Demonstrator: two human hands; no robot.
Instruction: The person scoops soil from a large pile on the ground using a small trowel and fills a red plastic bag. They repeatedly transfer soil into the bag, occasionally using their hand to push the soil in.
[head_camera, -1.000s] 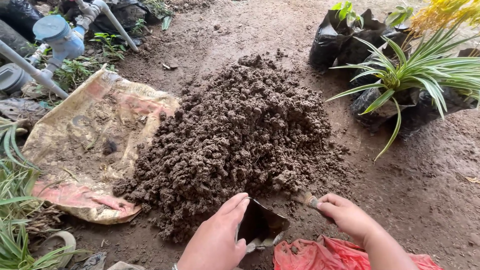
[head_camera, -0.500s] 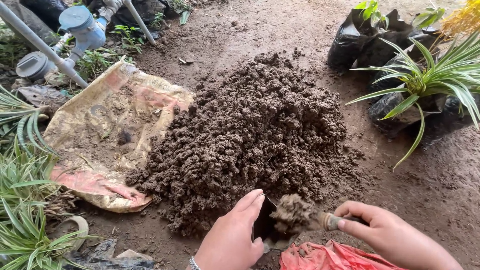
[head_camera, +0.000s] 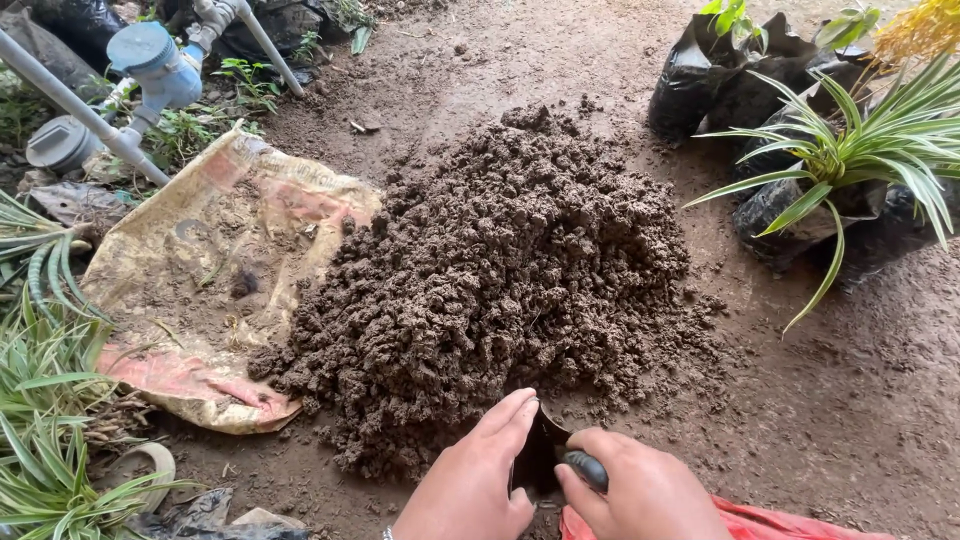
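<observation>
A large heap of dark crumbly soil (head_camera: 500, 280) lies on the ground in front of me. At its near edge my left hand (head_camera: 475, 480) holds open a small black plastic planting bag (head_camera: 535, 455). My right hand (head_camera: 640, 490) grips the dark handle of a small trowel (head_camera: 585, 468) right over the bag's mouth. The trowel's blade is hidden inside the bag and behind my hands. The two hands are almost touching.
A dirty yellow and red sack (head_camera: 210, 270) lies flat left of the heap. Grey pipes and a blue water meter (head_camera: 150, 65) stand at the top left. Striped-leaf plants in black bags (head_camera: 830, 170) sit at the right. A red cloth (head_camera: 790, 525) lies under my right arm.
My right hand scooped soil from the heap with the trowel, carried it left to the bag and tipped it in. The left hand stayed on the bag.
</observation>
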